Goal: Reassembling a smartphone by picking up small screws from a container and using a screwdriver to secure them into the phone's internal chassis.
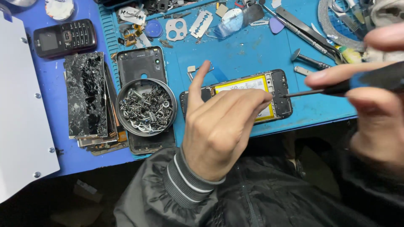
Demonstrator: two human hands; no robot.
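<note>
Screwdriver (336, 86) is pinched between thumb and fingers of the right hand (372, 105), its tip touching the dark frame at the right end of the opened phone (275, 90), which lies on the blue mat (248, 52) at the desk's near edge. Left hand (219, 126) rests over the phone's left half, fingers curled, index raised, gripping nothing visible. Risk noted: a slipping tip could strike the yellow battery (248, 84) just beside it. Any loosened screw could roll off the edge; the tin of screws (146, 107) sits apart, left.
</note>
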